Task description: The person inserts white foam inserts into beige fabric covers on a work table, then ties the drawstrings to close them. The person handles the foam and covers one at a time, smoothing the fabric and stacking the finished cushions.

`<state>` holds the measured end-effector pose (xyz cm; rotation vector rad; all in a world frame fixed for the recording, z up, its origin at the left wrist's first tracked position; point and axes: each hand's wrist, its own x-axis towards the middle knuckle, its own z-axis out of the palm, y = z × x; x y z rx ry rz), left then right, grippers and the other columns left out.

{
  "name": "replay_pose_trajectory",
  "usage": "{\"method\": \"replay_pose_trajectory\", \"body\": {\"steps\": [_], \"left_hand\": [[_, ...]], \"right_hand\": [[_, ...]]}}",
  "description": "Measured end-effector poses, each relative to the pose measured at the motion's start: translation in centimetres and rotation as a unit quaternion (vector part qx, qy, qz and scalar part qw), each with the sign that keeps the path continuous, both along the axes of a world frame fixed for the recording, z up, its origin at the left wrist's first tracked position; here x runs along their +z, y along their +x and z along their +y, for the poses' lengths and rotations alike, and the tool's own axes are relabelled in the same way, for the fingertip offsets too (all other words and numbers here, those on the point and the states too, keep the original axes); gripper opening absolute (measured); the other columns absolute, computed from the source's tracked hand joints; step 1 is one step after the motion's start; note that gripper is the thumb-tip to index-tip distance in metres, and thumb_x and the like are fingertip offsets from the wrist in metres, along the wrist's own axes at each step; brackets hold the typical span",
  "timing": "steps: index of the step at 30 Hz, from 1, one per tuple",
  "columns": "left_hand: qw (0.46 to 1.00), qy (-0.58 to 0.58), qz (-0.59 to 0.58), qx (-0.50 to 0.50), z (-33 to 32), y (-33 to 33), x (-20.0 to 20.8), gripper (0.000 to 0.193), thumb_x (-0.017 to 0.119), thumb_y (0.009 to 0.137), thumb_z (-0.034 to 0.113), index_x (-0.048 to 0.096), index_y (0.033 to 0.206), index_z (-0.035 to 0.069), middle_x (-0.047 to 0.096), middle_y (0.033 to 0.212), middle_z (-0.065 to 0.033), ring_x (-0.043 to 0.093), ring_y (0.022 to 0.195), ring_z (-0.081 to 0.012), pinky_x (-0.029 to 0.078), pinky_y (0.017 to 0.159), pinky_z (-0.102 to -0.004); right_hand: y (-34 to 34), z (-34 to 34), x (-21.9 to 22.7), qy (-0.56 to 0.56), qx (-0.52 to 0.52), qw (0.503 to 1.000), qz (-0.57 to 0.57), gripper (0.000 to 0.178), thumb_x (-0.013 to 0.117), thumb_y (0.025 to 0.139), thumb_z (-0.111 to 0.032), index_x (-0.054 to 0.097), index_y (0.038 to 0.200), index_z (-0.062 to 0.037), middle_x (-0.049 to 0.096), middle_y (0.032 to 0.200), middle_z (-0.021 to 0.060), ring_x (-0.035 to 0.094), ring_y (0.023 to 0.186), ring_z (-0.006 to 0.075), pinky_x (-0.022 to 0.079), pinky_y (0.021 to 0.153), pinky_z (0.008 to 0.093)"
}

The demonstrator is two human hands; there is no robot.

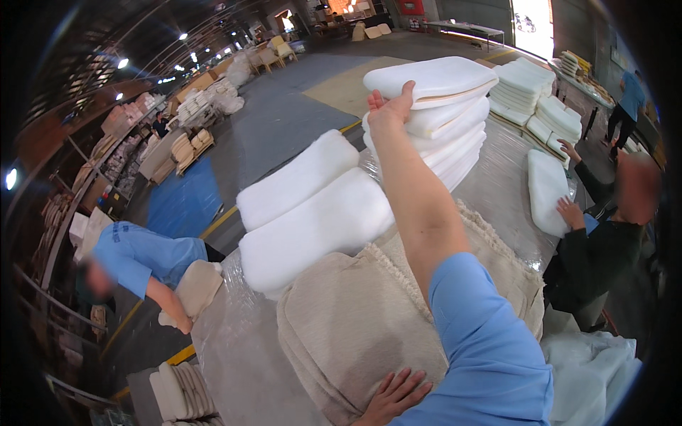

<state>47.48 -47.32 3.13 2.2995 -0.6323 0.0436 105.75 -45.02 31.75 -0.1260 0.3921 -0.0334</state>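
"Where are your hands?"

"Well apart. The right hand (pixel 391 110) is up at the near left end of the top white pad (pixel 437 77), on the stack (pixel 455 138); I can't tell whether its fingers grip"

"And the left hand (pixel 399 399)?"

"Palm down, fingers a little spread, on the beige fabric covers (pixel 344 323)"

"What lies between?"

"Two loose white pads (pixel 316 220), side by side on the plastic-covered table (pixel 238 369), left of the stack. At the right, a co-worker (pixel 604 245) touches another pad (pixel 545 188)"
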Motion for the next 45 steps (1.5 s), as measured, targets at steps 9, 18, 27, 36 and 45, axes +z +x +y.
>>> {"method": "replay_pose_trajectory", "body": {"steps": [9, 18, 27, 36, 45], "left_hand": [[0.986, 0.156, -0.015, 0.059, -1.6, -0.6, -0.7, 0.055, 0.055, 0.109, 0.035, 0.046, 0.162, 0.029, 0.037, 0.173, -0.0020, 0.026, 0.162, -0.0243, 0.015, 0.131, -0.0470], [0.997, -0.004, -0.034, 0.072, -2.1, 0.6, 2.8, 0.060, 0.060, 0.105, 0.042, 0.047, 0.162, 0.028, 0.037, 0.172, -0.0032, 0.030, 0.161, -0.0278, 0.019, 0.130, -0.0498], [0.998, -0.017, -0.033, 0.053, -0.8, -0.1, 4.0, 0.068, 0.069, 0.099, 0.037, 0.049, 0.159, 0.011, 0.043, 0.166, -0.0162, 0.038, 0.154, -0.0386, 0.029, 0.125, -0.0529], [0.668, -0.713, 0.180, 0.114, 5.1, -4.7, 9.0, 0.075, 0.072, 0.101, 0.039, 0.039, 0.161, 0.008, 0.056, 0.152, -0.0102, 0.052, 0.142, -0.0277, 0.042, 0.117, -0.0465], [0.614, -0.705, 0.161, 0.316, 19.1, -27.5, 8.2, 0.074, 0.066, 0.100, 0.048, 0.044, 0.157, 0.006, 0.055, 0.153, -0.0139, 0.055, 0.138, -0.0339, 0.045, 0.118, -0.0564]], "right_hand": [[3.3, -4.3, -0.8, -0.130, 0.096, 0.982, -0.093, 0.070, 0.069, 0.097, -0.054, 0.050, 0.138, -0.0008, 0.058, 0.126, 0.0253, 0.065, 0.102, 0.0398, 0.056, 0.088, 0.0526], [-2.0, -11.0, -3.4, -0.244, 0.152, 0.949, -0.129, 0.044, 0.065, 0.098, -0.018, 0.049, 0.135, 0.0002, 0.059, 0.124, 0.0283, 0.067, 0.097, 0.0426, 0.064, 0.074, 0.0471], [-28.1, -15.4, -6.9, -0.249, 0.232, 0.916, -0.211, 0.048, 0.064, 0.099, -0.019, 0.048, 0.136, 0.0070, 0.065, 0.123, 0.0214, 0.072, 0.099, 0.0313, 0.067, 0.084, 0.0450], [-53.5, -13.9, -12.2, -0.297, 0.317, 0.884, -0.171, 0.045, 0.072, 0.088, -0.009, 0.061, 0.130, 0.0027, 0.071, 0.120, 0.0148, 0.073, 0.104, 0.0312, 0.064, 0.087, 0.0474], [-81.6, 1.9, -20.5, -0.280, 0.495, 0.802, -0.181, 0.050, 0.080, 0.093, -0.020, 0.066, 0.136, 0.0005, 0.070, 0.130, 0.0130, 0.066, 0.121, 0.0249, 0.054, 0.102, 0.0402]]}}
